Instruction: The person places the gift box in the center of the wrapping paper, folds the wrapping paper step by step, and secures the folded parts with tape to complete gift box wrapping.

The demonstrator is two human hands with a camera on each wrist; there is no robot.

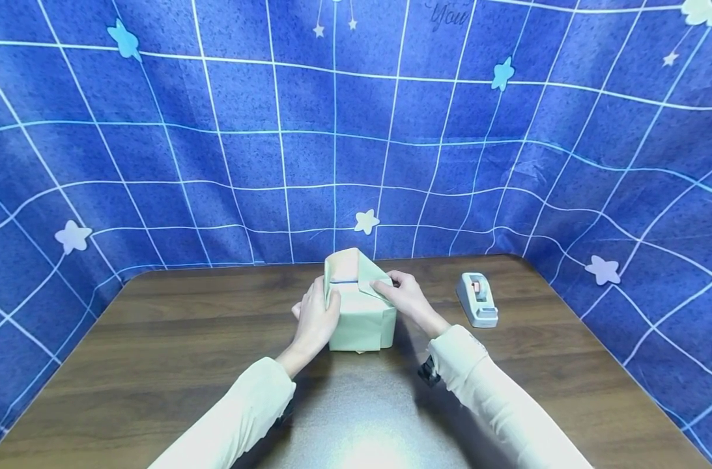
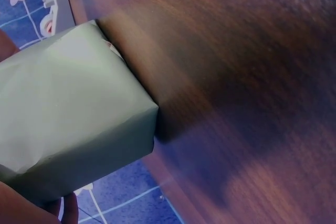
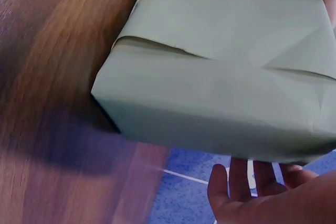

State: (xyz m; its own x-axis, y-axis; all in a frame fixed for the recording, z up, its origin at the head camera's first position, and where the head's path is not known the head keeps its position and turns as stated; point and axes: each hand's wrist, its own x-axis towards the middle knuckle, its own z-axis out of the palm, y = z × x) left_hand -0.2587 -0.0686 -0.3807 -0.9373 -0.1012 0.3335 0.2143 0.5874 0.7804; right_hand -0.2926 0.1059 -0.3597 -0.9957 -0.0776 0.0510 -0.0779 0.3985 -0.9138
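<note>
A box wrapped in pale green paper (image 1: 358, 326) stands on the table between both hands. On its top, a triangular paper flap (image 1: 372, 273) is folded over at the right, and a paler patch with a dark blue line shows beside it. My left hand (image 1: 317, 316) grips the box's left side, thumb toward the top edge and fingers round the far side. With its thumb on the flap's corner and fingers behind, my right hand (image 1: 411, 298) pinches the paper at the upper right. The right wrist view shows folded seams on the wrapped side (image 3: 210, 98).
A white tape dispenser (image 1: 477, 303) with a roll in it stands right of the box. The brown wooden table (image 1: 203, 312) ends at a blue curtain (image 1: 309, 163) with white grid lines and stars.
</note>
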